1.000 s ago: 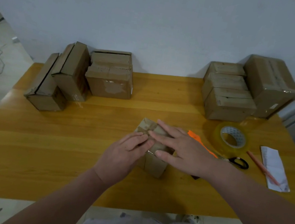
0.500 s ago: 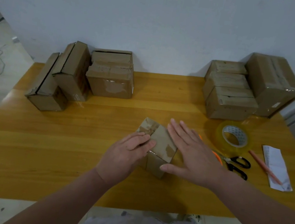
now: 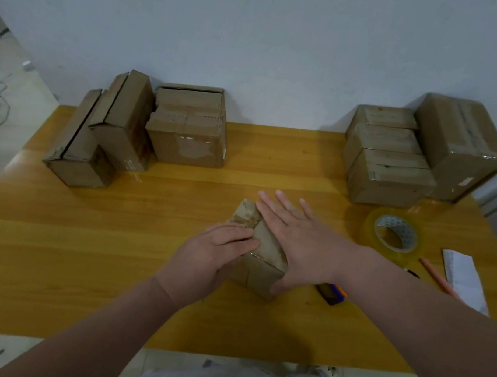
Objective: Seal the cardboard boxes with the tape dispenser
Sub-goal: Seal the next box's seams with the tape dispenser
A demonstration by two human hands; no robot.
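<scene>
Near the middle of the desk (image 3: pixel 104 248), towards its front edge, two hands press one small cardboard box (image 3: pixel 267 248)
Right hand (image 3: pixel 306 244) lies flat on the box top, its fingers (image 3: pixel 273 207) straight and spread apart, reaching past the far edge, thumb down the near right side; left hand (image 3: pixel 209 256) rests on the left of the top, fingers (image 3: pixel 233 240) close together and nearly straight, tips touching the cardboard, gripping nothing. At the back left corner stand three boxes (image 3: pixel 189 125); at the back right corner, four boxes (image 3: pixel 389 176), one larger than the rest. By the right edge lie one tape roll (image 3: pixel 394 234), one pencil (image 3: pixel 439 277) and one paper slip (image 3: pixel 464 279); one orange-and-blue tool (image 3: pixel 332 293) sits just right of the small box
</scene>
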